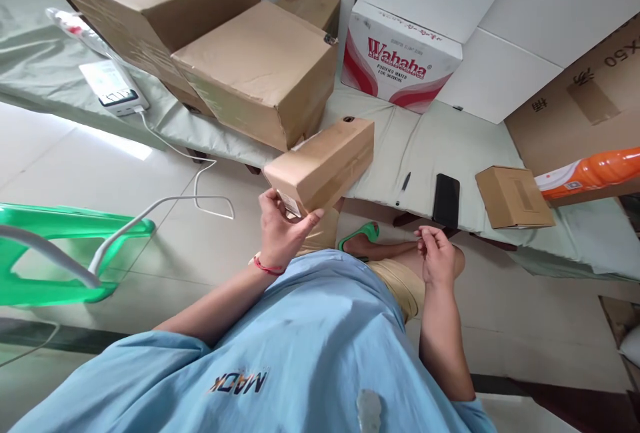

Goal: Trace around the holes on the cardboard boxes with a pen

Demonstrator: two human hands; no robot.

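A narrow, oblong cardboard box (330,159) is tilted up in my left hand (283,223). My left thumb and fingers grip its near end, where a white label shows. A red string bracelet circles that wrist. My right hand (436,253) is over my right leg, apart from the box. Its fingers are curled in, with thumb and fingertips close together; whether anything small is between them cannot be made out. Closest to the right hand is a black phone (447,199) lying on the cloth-covered bench (385,129). Left of the phone lies a pen (404,187).
Large cardboard boxes (260,66) stand at the bench's left, with a white and red Wahaba carton (400,59) behind. A smaller box (517,198) and an orange bottle-like object (595,173) are at right. A green stool (90,219), a white cable and a power bank (115,89) are left.
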